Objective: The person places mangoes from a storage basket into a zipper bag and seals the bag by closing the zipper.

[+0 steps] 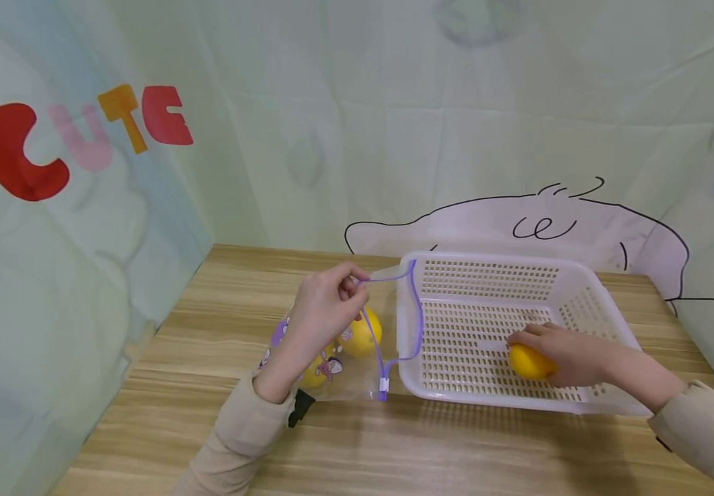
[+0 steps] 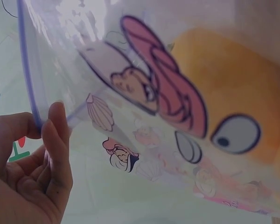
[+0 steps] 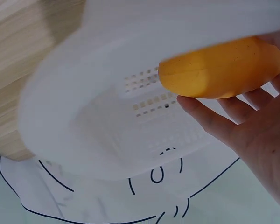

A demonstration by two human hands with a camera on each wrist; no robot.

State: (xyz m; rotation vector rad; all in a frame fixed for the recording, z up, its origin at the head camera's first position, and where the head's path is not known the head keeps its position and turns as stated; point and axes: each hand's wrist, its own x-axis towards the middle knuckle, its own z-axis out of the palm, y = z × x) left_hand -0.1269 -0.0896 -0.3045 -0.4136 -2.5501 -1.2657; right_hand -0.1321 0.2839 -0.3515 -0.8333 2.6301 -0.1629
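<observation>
My left hand (image 1: 332,296) pinches the purple-edged rim of a clear zip bag (image 1: 350,379) and holds its mouth open toward the basket. Cartoon figures and shells are printed on the bag. Through its film show yellow fruits (image 1: 363,334); in the left wrist view one of them (image 2: 242,84) looks large and orange-yellow. A white slider sits at the near end of the purple zip. Inside the white plastic basket (image 1: 487,396), my right hand (image 1: 573,355) grips a smooth, oval yellow-orange fruit (image 3: 214,70). The fruit's exact kind is unclear.
The perforated basket stands on a wood-grain table (image 1: 394,455), right of the bag and partly touching its mouth. A small dark object (image 1: 300,406) shows beside the left sleeve. Printed cloth (image 1: 307,138) hangs behind and to the left of the table.
</observation>
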